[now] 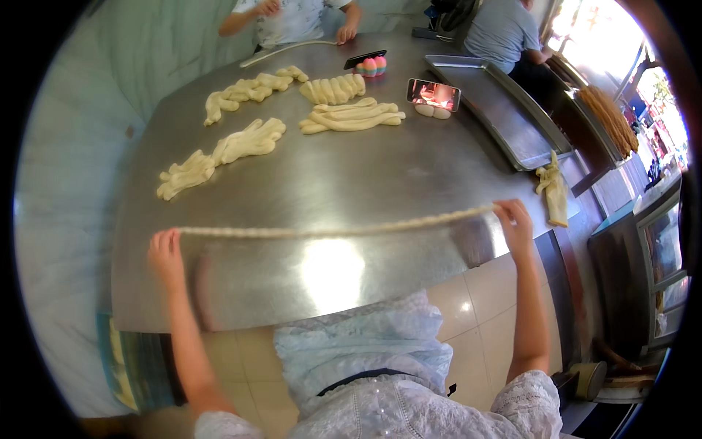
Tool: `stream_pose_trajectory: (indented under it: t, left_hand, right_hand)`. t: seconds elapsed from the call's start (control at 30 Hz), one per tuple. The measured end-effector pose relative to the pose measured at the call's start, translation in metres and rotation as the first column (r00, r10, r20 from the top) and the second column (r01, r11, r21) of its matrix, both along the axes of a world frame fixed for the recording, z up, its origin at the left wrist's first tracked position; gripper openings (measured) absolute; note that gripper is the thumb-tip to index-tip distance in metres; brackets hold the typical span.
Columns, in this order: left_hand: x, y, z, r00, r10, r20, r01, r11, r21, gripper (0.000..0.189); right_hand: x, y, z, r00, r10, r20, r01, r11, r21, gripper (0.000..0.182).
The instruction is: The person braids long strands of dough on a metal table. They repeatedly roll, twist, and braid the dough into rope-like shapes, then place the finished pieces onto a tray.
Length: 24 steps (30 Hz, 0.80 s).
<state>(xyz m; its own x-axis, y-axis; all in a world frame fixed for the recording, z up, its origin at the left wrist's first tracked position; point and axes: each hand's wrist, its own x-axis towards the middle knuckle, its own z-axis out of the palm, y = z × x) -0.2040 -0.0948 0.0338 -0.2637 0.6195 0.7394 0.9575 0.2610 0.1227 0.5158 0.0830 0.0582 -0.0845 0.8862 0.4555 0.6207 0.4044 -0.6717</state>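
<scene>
A long twisted dough rope [329,232] stretches across the front part of the steel table [384,164]. Its left end is pinched in the fingers of my left hand [166,255], near the table's left side. The other end is between the thumb and fingers of my right hand [514,222], over the table's right front edge. Between my hands the rope sags slightly, and whether it touches the steel I cannot tell. Beyond it lie a pile of dough strips [354,116], a row of short dough pieces [332,89] and a long heap of dough pieces [247,141].
Further dough pieces [247,92] lie at the back left. A phone [433,95] leans on a stand, and a metal tray [507,110] sits at the right beside a glove [554,192]. Across the table a person [293,22] handles a dough strip [285,50]; another person [502,35] sits behind the tray.
</scene>
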Motion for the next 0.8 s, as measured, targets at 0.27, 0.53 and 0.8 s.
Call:
stream_pose_trajectory:
  t: [0.27,0.53,0.8]
  left_hand:
    - [0.176,0.058,-0.033,0.974,-0.202,-0.106,0.175,0.959,-0.224,0.028]
    - [0.108,0.113,-0.011,0.823,0.238,0.516,0.019,0.896,-0.443,0.043]
    - [0.218,-0.039,-0.025,0.933,-0.275,0.233,0.360,0.750,-0.555,0.039]
  right_hand:
    - [-0.112,-0.077,-0.076,0.738,0.004,0.674,-0.124,0.984,0.130,0.045]
    - [-0.085,0.086,-0.061,0.604,-0.696,0.389,0.482,0.708,0.516,0.061]
    - [-0.081,0.007,-0.070,0.802,-0.111,0.587,-0.046,0.968,0.246,0.037]
